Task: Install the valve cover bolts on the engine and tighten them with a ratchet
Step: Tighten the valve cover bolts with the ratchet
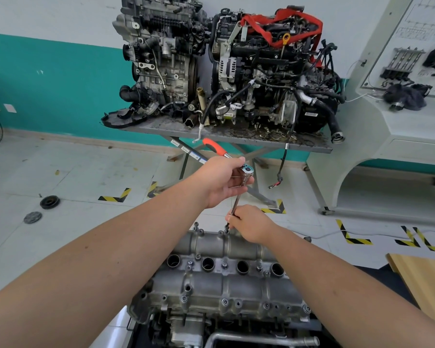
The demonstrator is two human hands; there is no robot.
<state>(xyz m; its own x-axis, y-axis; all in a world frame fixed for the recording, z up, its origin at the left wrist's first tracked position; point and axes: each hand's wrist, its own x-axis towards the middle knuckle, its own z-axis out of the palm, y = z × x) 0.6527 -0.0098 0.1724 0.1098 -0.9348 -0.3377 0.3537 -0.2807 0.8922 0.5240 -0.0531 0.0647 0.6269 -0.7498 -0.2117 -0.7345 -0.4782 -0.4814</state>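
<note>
Tightening step at the far edge of the valve cover (219, 285). The left hand (221, 180) grips the head of the ratchet (246, 169), whose orange handle points up and away to the left. A long extension (235, 205) runs steeply down from the ratchet head to a bolt (227, 228) on the cover's far rim. The right hand (251, 223) pinches the lower end of the extension, steadying it over that bolt; whether the socket is fully seated cannot be told. Another bolt (196, 224) stands proud at the far left corner, apparently not yet run down, while several bolts along the near edge look seated. The next move calls for keeping the extension in line with the bolt while the handle is swung, then moving to the raised bolt.
</note>
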